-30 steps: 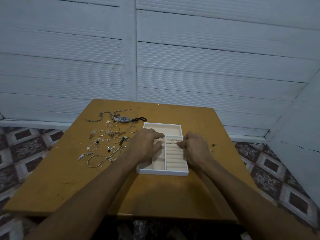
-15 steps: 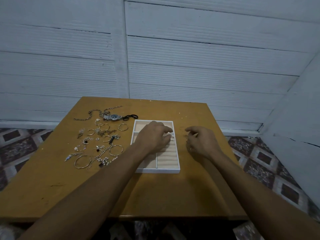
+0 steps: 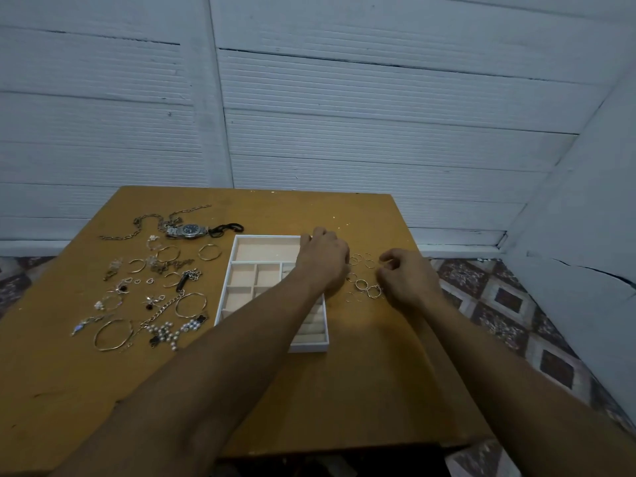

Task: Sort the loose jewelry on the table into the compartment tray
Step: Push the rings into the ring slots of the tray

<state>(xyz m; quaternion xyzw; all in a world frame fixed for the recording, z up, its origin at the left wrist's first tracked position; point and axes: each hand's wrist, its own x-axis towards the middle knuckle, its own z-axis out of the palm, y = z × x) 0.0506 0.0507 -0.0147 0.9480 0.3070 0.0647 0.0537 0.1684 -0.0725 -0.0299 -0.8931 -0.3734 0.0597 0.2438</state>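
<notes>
Head view: 2 hands work at the right side of the white compartment tray with beige lining (image 3: 265,250), which sits mid-table on the orange-brown wooden table (image 3: 344,390).

The left hand (image 3: 321,261) sits over the tray's far right rim with its fingers bent. We cannot tell if they grip the rim or hold a piece. The right hand (image 3: 406,280) is just right of the thin silver rings (image 3: 361,284) with its fingers curled in. We cannot tell if they pinch a ring.

The rings lie loose on the table between the tray and the right hand. The bulk of the jewelry is well left of the tray: bangles, chains, a silver wristwatch with dark dial (image 3: 187,230) and a pearl-bead piece (image 3: 168,333). The tray compartments we can see look unfilled.

Risks as we judge them:
- The rings are thin, round and near the table's right edge. A sideways brush from either hand could roll 1 off onto the patterned tile floor (image 3: 499,297), where it would be hard to spot.
- The left forearm (image 3: 247,339) covers most of the ribbed ring rows (image 3: 311,328), so placing there is half blind and a ring could land in the wrong slot.
- The tray looks light. Pressure on its rim could shove it into the left pile.
- The chains in that pile overlap, so lifting 1 may drag its neighbours.
</notes>
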